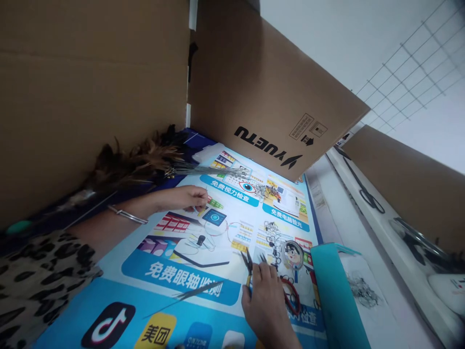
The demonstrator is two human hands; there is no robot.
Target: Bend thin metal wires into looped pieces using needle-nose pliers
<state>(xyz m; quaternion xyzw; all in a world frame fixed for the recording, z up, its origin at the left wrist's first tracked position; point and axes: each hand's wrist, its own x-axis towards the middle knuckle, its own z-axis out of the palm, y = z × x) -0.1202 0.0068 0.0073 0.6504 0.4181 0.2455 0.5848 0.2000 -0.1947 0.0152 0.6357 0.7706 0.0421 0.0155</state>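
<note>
My left hand (189, 196) lies on a printed poster (189, 276) with its fingertips pinched together on something too small to make out. A metal bangle (127, 214) is on that wrist, below a leopard-print sleeve. Thin wire loops (225, 228) lie just right of this hand. My right hand (265, 298) rests flat near the poster's lower middle, fingers stretched out. Its fingers touch small pliers with a yellow handle (248, 265), whose handle runs under the hand. A red-handled tool (292, 296) lies right beside it.
Cardboard walls (90, 87) stand behind and to the right. Brown feathers (138, 160) and a bundle of straight wires (210, 169) lie at the back. A teal tray (332, 291) with small metal parts (361, 291) sits at right. Scissors (368, 196) rest on a white ledge.
</note>
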